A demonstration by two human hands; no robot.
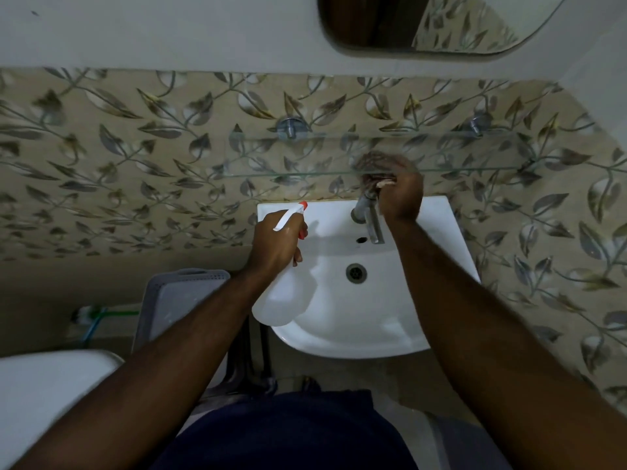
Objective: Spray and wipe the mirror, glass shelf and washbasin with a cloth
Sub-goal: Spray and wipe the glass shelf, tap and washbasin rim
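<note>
My left hand grips a white spray bottle with a red-tipped nozzle, held over the left side of the white washbasin. My right hand is closed on a dark brownish cloth and presses it against the front edge of the glass shelf, just above the metal tap. The cloth is partly seen through the glass and blurred. The lower edge of the mirror shows at the top.
Leaf-patterned tiles cover the wall behind the shelf. A grey plastic basket stands on the floor left of the basin, with a white toilet cistern at lower left. Two metal brackets hold the shelf.
</note>
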